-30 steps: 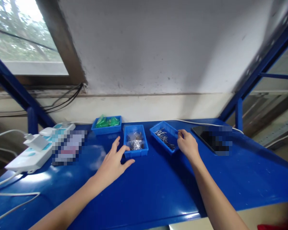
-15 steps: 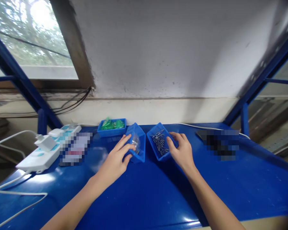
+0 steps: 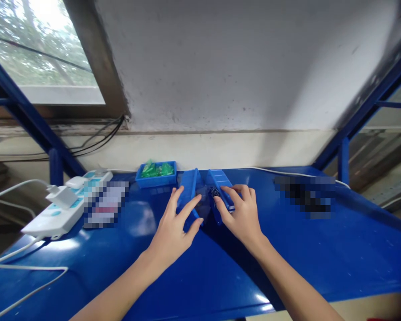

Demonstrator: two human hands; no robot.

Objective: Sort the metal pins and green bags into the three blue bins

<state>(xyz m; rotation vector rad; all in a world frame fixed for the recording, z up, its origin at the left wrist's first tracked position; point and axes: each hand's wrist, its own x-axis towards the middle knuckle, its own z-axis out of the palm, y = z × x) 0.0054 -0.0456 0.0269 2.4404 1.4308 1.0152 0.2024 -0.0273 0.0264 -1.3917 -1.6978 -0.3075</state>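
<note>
The left blue bin point(image 3: 188, 183) is tipped over toward the middle, so its outer face turns up and its inside is hidden. My left hand point(image 3: 173, 227) holds it with spread fingers across the upper edge and the thumb near the front corner. Facing it, the right blue bin point(image 3: 222, 179) leans inward too, with a narrow gap between the two. Thin metal pins or nails point(image 3: 215, 192) are bunched at its low side. My right hand point(image 3: 243, 215) grips this bin, fingers over its raised side and thumb toward the front.
Behind the left bin stands another blue bin point(image 3: 156, 180) with green plastic packets point(image 3: 157, 169). A white power strip point(image 3: 58, 216) with plugs and cables lies at the left, beside a blurred flat item point(image 3: 107, 205). A dark blurred object point(image 3: 307, 196) rests at the right. Blue frame posts flank the table.
Both bins have tipped further inward, toward each other. The pins in the right bin have slid together toward its low side, and the left bin's contents are now out of sight.
</note>
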